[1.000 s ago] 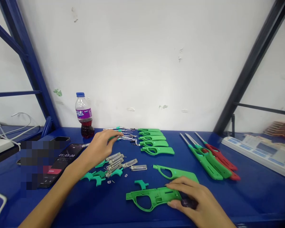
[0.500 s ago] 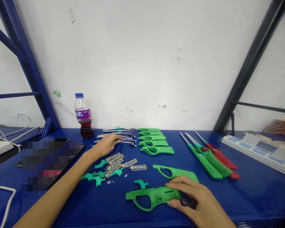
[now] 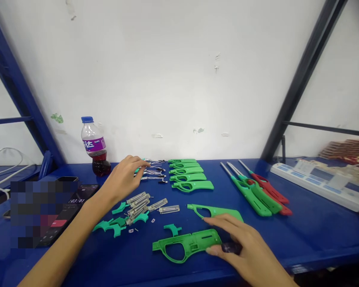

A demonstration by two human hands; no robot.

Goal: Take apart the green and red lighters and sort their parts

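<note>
My left hand (image 3: 124, 175) reaches over the row of thin metal tubes with wires (image 3: 160, 172) at the back. Its thumb and index finger are close together; whatever lies between them is hidden. My right hand (image 3: 242, 247) is spread at the handle end of an open green lighter shell half (image 3: 187, 243), thumb by its lower edge and index finger raised above it. A dark, shiny rounded thing (image 3: 231, 248) shows beneath that palm, its kind unclear. Just above the shell half lies a teal trigger (image 3: 172, 229). Another green shell half (image 3: 215, 212) is beyond my right fingers.
Clear fuel tanks (image 3: 139, 205) and several teal triggers (image 3: 116, 229) lie left of centre. Green shells (image 3: 188, 176) line the back. Finished lighters (image 3: 257, 191) and a power strip (image 3: 317, 185) are at right. A drink bottle (image 3: 95, 147) and a phone (image 3: 68, 211) stand left.
My left hand has shifted slightly left and up over the metal tubes. My right index finger has lifted off the shell half's upper edge. The camera view has turned a little right.
</note>
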